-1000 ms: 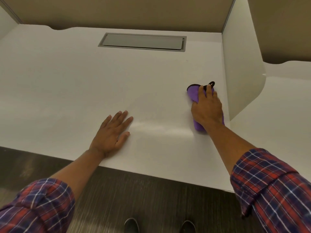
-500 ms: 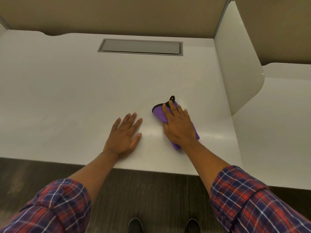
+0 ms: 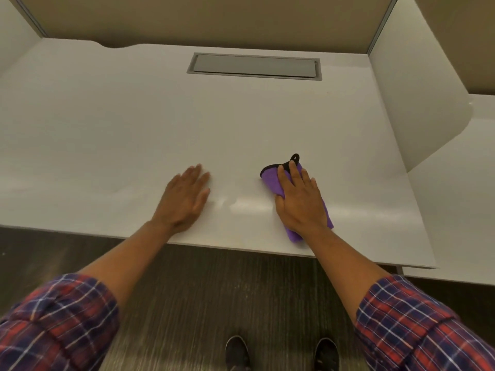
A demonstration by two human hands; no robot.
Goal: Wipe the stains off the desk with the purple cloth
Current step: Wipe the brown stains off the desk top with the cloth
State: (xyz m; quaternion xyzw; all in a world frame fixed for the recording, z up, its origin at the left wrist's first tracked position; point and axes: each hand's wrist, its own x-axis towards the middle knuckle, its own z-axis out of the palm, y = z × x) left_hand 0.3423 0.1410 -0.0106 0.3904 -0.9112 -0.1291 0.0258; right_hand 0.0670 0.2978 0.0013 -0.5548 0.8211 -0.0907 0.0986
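Observation:
The white desk (image 3: 134,135) fills the middle of the head view. A folded purple cloth (image 3: 270,179) with a black trim and a small black loop lies near the desk's front edge, right of centre. My right hand (image 3: 300,202) presses flat on top of the cloth and covers most of it; purple shows past my fingertips and by my wrist. My left hand (image 3: 184,199) lies flat on the bare desk to the left of the cloth, fingers together, holding nothing. No stain is visible on the surface.
A grey cable-tray lid (image 3: 254,66) is set into the desk at the back. A white divider panel (image 3: 417,97) stands along the right side, with another desk (image 3: 460,204) beyond it. Tan partition walls close the back. My shoes (image 3: 281,352) stand on dark floor below.
My right hand slid the cloth from beside the right divider leftward and toward the front edge, then slightly back right. My left hand stayed flat on the desk.

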